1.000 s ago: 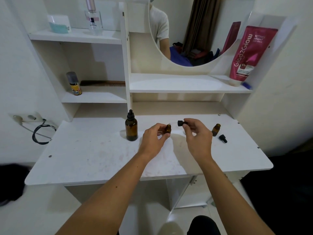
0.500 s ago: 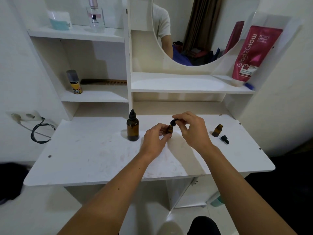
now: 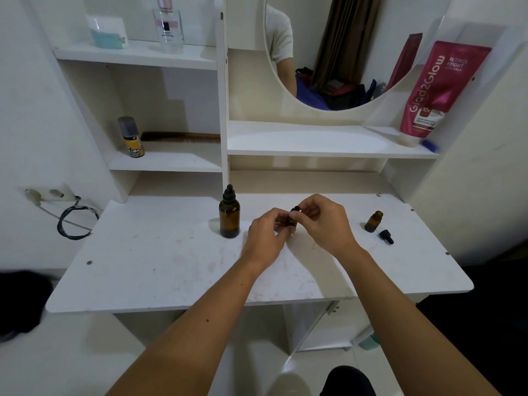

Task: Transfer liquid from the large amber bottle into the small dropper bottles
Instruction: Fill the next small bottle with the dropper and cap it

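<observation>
The left hand (image 3: 264, 238) has its grip closed round a small dropper bottle (image 3: 291, 220), steadying it just above the worktop (image 3: 160, 270); the right hand (image 3: 325, 222) pinches its black dropper cap (image 3: 295, 209), probably screwing it on; the large amber bottle (image 3: 229, 217) stands capped just left; a second, open small bottle (image 3: 373, 222) waits well to the right beside its loose cap (image 3: 386, 236).
</observation>
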Demonstrator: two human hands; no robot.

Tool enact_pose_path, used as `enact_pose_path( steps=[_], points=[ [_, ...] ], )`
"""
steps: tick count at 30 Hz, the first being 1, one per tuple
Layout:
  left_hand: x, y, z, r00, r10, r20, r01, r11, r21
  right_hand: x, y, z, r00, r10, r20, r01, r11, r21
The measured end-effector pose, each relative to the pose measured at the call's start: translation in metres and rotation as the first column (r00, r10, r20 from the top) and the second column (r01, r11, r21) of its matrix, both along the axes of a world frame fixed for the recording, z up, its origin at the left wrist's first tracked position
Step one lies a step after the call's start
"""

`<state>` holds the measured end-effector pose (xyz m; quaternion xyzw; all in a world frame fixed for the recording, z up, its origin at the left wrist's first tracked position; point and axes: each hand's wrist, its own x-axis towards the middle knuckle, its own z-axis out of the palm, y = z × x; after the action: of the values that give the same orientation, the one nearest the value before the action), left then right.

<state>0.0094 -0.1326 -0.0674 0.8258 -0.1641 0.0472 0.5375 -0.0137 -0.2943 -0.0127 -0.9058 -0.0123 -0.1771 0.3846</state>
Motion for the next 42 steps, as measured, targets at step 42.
enact_pose_path(
  steps=[42],
  points=[
    [0.003, -0.002, -0.002, 1.000, 0.025, 0.005, -0.026, 0.998, 0.054, 0.000, 0.003, -0.017, 0.998, 0.063, -0.006, -0.062, 0.994, 0.094]
  ],
)
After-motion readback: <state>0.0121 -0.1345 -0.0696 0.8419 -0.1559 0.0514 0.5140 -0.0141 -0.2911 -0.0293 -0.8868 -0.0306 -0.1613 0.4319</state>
